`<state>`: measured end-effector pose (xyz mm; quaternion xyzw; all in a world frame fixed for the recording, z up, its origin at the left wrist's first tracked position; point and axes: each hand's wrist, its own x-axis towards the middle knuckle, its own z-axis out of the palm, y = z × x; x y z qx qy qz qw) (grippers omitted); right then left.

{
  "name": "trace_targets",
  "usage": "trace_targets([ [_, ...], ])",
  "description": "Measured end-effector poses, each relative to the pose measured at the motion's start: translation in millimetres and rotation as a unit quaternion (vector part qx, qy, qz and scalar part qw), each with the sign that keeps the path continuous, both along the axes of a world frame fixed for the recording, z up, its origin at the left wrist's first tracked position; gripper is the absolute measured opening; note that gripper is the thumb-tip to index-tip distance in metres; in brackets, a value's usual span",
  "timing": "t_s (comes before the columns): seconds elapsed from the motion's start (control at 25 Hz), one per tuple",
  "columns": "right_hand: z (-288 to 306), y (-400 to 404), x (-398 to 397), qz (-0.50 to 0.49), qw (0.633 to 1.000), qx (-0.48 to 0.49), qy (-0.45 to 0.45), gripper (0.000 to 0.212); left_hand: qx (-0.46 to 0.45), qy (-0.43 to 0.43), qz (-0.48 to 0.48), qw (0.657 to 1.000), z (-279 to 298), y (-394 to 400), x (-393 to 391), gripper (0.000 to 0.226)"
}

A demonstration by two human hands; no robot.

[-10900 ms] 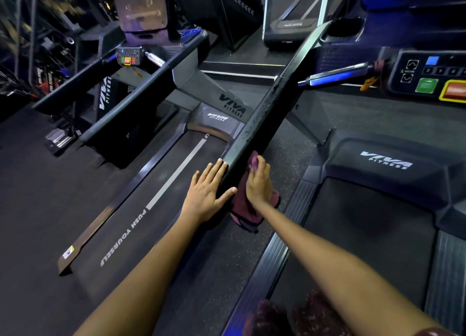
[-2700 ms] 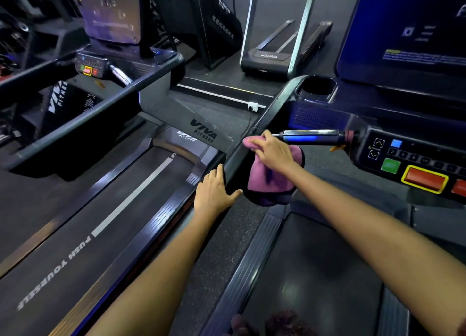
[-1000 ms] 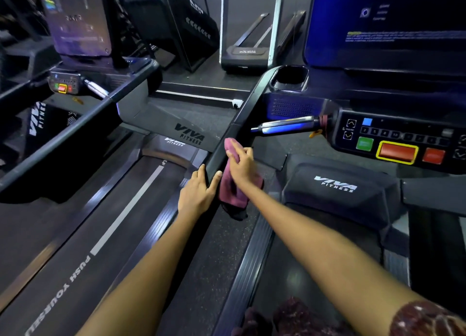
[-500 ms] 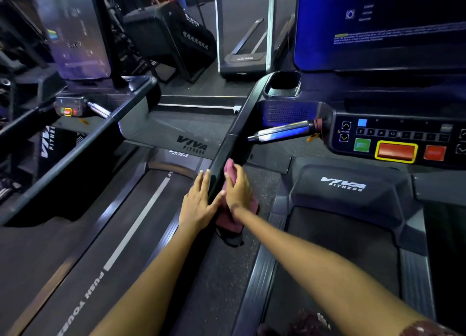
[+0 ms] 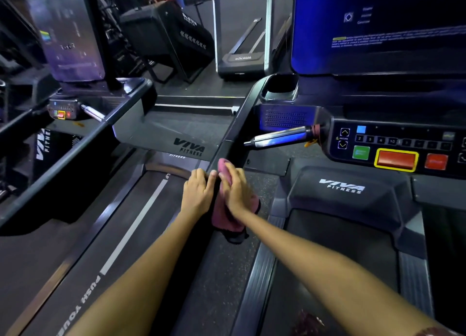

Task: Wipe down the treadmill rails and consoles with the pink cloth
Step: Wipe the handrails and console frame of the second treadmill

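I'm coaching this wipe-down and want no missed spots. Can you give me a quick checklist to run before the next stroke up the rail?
1. Cloth in hand: ok. The right hand presses the pink cloth against the side rail.
2. Rail steadied: ok. The left hand rests on the rail's other side.
3. Path up the rail: ok. Nothing lies on it up to the cup holder.
4. Silver handle close to the stroke: ok, it juts beside the rail, not across it.
5. Console buttons wiped: cannot tell.
6. Cloth clean enough: cannot tell; its lower end looks dark.
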<state>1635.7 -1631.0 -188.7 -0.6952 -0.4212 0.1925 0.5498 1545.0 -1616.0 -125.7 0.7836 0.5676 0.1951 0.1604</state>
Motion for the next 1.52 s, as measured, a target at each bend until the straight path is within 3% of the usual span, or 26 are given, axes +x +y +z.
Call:
trace_targets([
  [0.08,-14,-24,-15,0.021,0.997,0.066,-0.027,0.036,-0.015,-0.011,0.013,1.000,-2,8,8,0.066],
  [0.16,-26,-23,-8,0.033,0.997,0.063,0.013,0.030,-0.021,-0.001,-0.004,1.000,-8,7,12,0.062],
  [0.32,-21,26,37,0.004,0.994,-0.053,0.098,0.032,0.003,0.112,-0.034,0.993,-15,11,12,0.095],
  [0.48,-17,12,18,-0.005,0.995,-0.002,0.097,0.041,0.018,0.178,-0.043,0.983,-18,13,13,0.096],
  [0.6,-39,-11,-2,-0.003,0.992,-0.014,0.124,0.032,0.013,0.162,-0.033,0.986,-18,14,13,0.094],
  [0.68,-46,7,10,-0.021,0.977,-0.064,0.203,0.021,0.006,0.148,-0.027,0.989,-18,13,13,0.093],
  [0.76,-41,32,30,-0.050,0.962,-0.117,0.242,0.028,0.001,0.142,-0.025,0.990,-20,13,14,0.087],
  [0.96,-29,27,22,-0.069,0.984,-0.050,0.158,0.026,-0.014,0.118,-0.015,0.993,-21,18,14,0.065],
  [1.16,-47,40,35,-0.050,0.959,-0.128,0.246,0.030,-0.003,0.114,-0.015,0.993,-21,18,14,0.061],
  [1.24,-39,65,56,-0.066,0.959,-0.155,0.228,0.027,0.002,0.115,-0.015,0.993,-20,17,15,0.061],
  [1.36,-36,64,54,-0.059,0.973,-0.139,0.176,0.016,0.007,0.125,-0.014,0.992,-20,18,15,0.060],
  [1.52,-45,40,35,-0.035,0.970,-0.107,0.214,0.018,-0.002,0.123,-0.018,0.992,-20,20,14,0.060],
])
